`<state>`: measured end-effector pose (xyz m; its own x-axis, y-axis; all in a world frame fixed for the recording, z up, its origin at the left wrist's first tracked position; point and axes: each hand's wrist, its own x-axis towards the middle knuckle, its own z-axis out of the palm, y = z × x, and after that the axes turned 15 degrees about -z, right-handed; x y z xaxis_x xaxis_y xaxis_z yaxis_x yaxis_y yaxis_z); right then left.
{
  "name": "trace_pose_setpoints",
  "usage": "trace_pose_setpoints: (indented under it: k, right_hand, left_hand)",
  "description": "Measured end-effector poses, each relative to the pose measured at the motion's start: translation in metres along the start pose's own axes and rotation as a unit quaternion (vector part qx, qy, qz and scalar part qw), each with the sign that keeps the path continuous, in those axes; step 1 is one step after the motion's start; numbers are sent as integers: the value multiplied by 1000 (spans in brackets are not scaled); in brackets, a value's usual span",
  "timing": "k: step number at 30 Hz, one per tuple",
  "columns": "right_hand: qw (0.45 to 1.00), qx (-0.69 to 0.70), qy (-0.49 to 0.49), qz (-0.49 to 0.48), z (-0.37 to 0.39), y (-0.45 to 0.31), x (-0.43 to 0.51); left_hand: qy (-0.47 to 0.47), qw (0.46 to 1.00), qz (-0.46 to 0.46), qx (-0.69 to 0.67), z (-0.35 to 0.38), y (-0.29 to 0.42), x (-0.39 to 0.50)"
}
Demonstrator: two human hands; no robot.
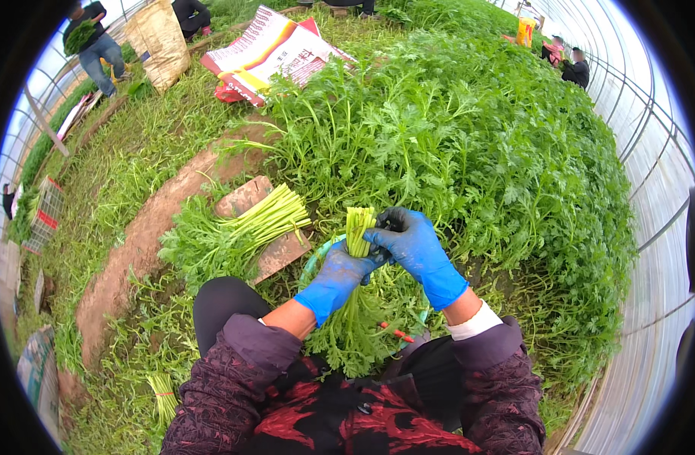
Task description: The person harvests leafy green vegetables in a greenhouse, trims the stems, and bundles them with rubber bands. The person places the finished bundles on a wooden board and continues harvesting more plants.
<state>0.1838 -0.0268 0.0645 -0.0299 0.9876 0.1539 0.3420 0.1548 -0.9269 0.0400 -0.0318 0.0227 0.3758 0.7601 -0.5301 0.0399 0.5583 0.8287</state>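
My left hand (340, 276), in a blue glove, is wrapped around a bunch of leafy greens (358, 224). The cut stem ends point up and the leaves hang below over my lap. At the upper stems, my right hand (421, 250), also gloved in blue, has its thumb and fingers closed against the bunch; its fingertips are partly hidden. Left of my hands, a pile of cut greens (270, 213) lies across a muddy board (285, 256), stems towards me. Below the bunch, a red-handled tool (401, 333) is partly covered by leaves.
Dense uncut greens (472, 148) grow ahead and right, beside plastic greenhouse sheeting (660, 267). A printed sack (279, 54) lies ahead. A banded bunch (164, 395) rests at lower left. A bare soil ridge (148, 233) runs left. A person (94, 45) holds greens near a tall sack (157, 45).
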Motion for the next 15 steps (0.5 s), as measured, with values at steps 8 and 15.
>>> trace_pose_setpoints:
  k: [8,15]
  right_hand:
    - [945,-162,58,-277,-3,-4,6]
    - [938,-172,54,-295,-1,-4,7]
  left_hand:
    - [84,990,5,111,-5,-15,14]
    - [64,992,32,107,-8,-18,18]
